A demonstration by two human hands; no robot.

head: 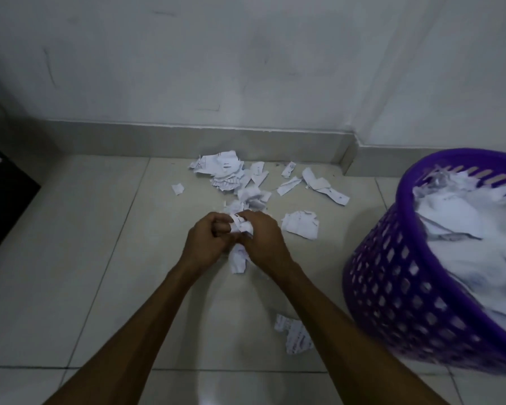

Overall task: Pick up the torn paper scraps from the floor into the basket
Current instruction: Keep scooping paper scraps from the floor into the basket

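Note:
Torn white paper scraps lie scattered on the tiled floor near the wall. My left hand and my right hand meet over the floor, both closed around a crumpled bunch of scraps that hangs down between them. One larger scrap lies just right of my right hand. Another scrap rests on the floor under my right forearm. A purple perforated plastic basket stands at the right, holding white paper.
A grey skirting board runs along the white wall behind the scraps. A dark object sits at the left edge. The wall steps forward at a corner behind the basket.

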